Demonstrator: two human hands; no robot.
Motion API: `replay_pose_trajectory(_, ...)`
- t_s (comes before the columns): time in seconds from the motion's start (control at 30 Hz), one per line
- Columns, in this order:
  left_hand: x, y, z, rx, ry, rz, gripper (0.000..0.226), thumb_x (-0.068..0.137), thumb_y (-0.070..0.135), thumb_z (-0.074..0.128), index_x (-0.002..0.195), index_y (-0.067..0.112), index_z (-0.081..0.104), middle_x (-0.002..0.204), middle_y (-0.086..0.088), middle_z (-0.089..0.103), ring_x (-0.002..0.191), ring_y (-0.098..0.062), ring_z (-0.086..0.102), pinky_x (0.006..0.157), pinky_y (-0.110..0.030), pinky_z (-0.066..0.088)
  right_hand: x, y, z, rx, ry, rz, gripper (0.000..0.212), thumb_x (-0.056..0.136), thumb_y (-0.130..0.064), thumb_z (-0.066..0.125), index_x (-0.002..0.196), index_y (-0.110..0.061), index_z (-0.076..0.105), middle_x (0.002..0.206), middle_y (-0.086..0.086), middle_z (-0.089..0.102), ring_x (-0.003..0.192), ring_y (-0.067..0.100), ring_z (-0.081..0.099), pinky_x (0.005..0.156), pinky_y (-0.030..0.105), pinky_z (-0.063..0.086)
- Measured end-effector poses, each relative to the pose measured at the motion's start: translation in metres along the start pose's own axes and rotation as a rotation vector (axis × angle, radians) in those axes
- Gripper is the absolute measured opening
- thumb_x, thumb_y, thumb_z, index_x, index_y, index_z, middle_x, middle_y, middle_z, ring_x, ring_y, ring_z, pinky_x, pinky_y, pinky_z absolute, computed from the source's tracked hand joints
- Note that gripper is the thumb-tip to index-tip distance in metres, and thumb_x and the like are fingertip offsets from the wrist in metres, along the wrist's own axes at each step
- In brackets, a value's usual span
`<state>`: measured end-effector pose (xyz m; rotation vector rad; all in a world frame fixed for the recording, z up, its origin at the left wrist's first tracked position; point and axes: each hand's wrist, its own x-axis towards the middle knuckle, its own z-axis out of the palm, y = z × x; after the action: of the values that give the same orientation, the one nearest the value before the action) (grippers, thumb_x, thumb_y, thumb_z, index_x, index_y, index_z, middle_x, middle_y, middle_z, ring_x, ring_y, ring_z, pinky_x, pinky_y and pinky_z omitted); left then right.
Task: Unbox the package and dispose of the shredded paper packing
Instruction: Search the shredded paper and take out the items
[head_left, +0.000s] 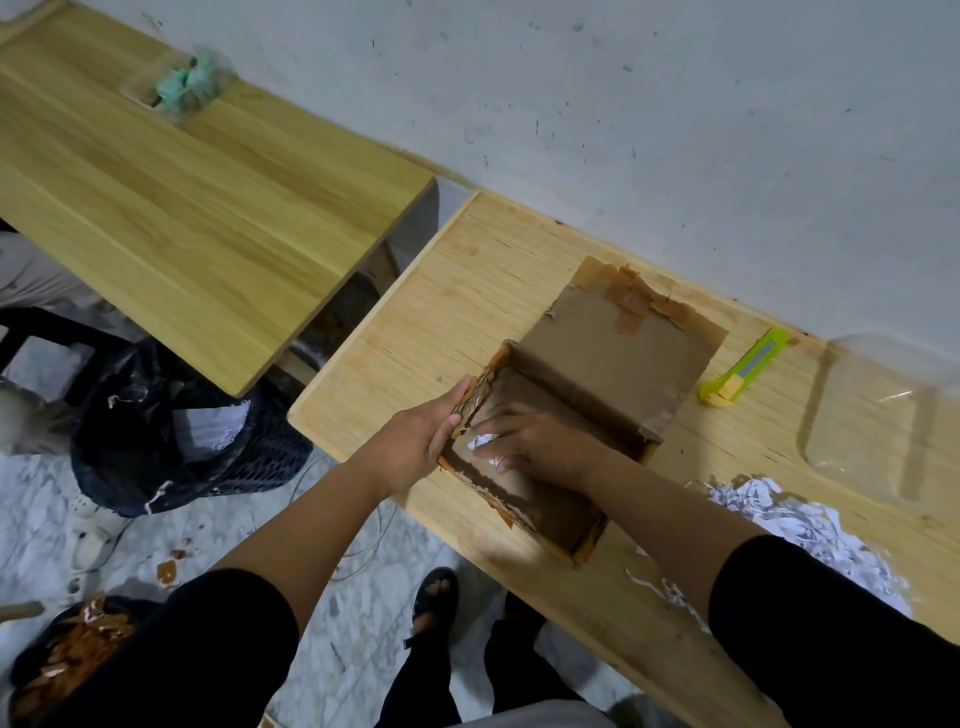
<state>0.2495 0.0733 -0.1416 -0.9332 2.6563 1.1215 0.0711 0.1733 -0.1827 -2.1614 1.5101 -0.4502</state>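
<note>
An open brown cardboard box (597, 364) lies on the light wooden table (467, 291), its lid flap folded back toward the wall. My left hand (421, 436) grips the box's left wall. Inside the box, my right hand (540, 441) closes on a few white shreds of paper (480, 441) near the left corner. A heap of shredded paper (795, 519) lies on the table to the right of the box. Most of the box floor looks bare.
A black mesh bin (171, 431) lined with a dark bag and holding white paper stands on the floor left of the table. A green box cutter (743, 369) and a clear plastic container (883, 421) lie right of the box. A second wooden table (182, 182) stands to the left.
</note>
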Motion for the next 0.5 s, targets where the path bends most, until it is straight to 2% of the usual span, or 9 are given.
replay_pose_trajectory(0.07, 0.0, 0.0, 0.0, 0.004, 0.002, 0.007, 0.05, 0.1, 0.031, 0.028, 0.147, 0.03, 0.011, 0.142, -0.005, 0.046, 0.124, -0.023, 0.049, 0.097, -0.024, 0.037, -0.004, 0.001, -0.005, -0.029, 0.07, 0.004, 0.022, 0.07, -0.007, 0.069, 0.091, -0.008, 0.073, 0.1, 0.011, 0.072, 0.086, 0.032, 0.064, 0.069, 0.032, 0.055)
replay_pose_trajectory(0.1, -0.001, 0.0, 0.0, 0.007, 0.002, 0.01, 0.05, 0.1, 0.031, 0.028, 0.147, 0.03, 0.011, 0.142, -0.006, 0.046, 0.123, -0.023, 0.049, 0.097, -0.026, 0.038, -0.006, 0.001, -0.008, -0.036, 0.108, 0.021, 0.019, 0.072, -0.008, 0.067, 0.09, -0.008, 0.074, 0.096, 0.011, 0.073, 0.082, 0.03, 0.064, 0.068, 0.03, 0.053)
replay_pose_trajectory(0.2, -0.001, 0.002, -0.001, 0.012, 0.005, 0.016, 0.051, 0.1, 0.03, 0.029, 0.147, 0.029, 0.011, 0.14, -0.007, 0.048, 0.121, -0.024, 0.05, 0.097, -0.028, 0.04, -0.009, -0.001, -0.012, 0.021, 0.155, 0.148, 0.014, 0.079, -0.005, 0.066, 0.09, -0.005, 0.073, 0.096, 0.014, 0.071, 0.089, 0.029, 0.064, 0.082, 0.031, 0.049)
replay_pose_trajectory(0.27, -0.002, 0.002, -0.001, 0.009, 0.011, 0.016, 0.051, 0.1, 0.029, 0.029, 0.147, 0.028, 0.012, 0.14, -0.007, 0.048, 0.122, -0.024, 0.05, 0.098, -0.028, 0.039, -0.009, -0.003, -0.011, 0.126, 0.171, 0.26, 0.014, 0.082, -0.005, 0.063, 0.092, -0.005, 0.073, 0.098, 0.013, 0.07, 0.095, 0.024, 0.062, 0.087, 0.026, 0.046)
replay_pose_trajectory(0.37, -0.003, 0.002, -0.001, 0.006, 0.008, 0.014, 0.051, 0.1, 0.029, 0.029, 0.147, 0.029, 0.011, 0.141, -0.007, 0.048, 0.122, -0.024, 0.05, 0.098, -0.027, 0.038, -0.008, -0.006, -0.012, 0.253, 0.207, 0.4, 0.013, 0.082, -0.006, 0.065, 0.09, -0.007, 0.074, 0.096, 0.009, 0.07, 0.091, 0.018, 0.062, 0.089, 0.029, 0.051)
replay_pose_trajectory(0.5, -0.002, 0.003, -0.002, 0.006, -0.005, 0.023, 0.051, 0.1, 0.029, 0.028, 0.148, 0.027, 0.009, 0.143, -0.007, 0.045, 0.124, -0.025, 0.048, 0.099, -0.026, 0.035, -0.009, -0.01, -0.012, 0.374, 0.263, 0.556, 0.012, 0.078, -0.007, 0.07, 0.089, -0.007, 0.074, 0.097, 0.009, 0.07, 0.091, 0.017, 0.062, 0.091, 0.033, 0.05)
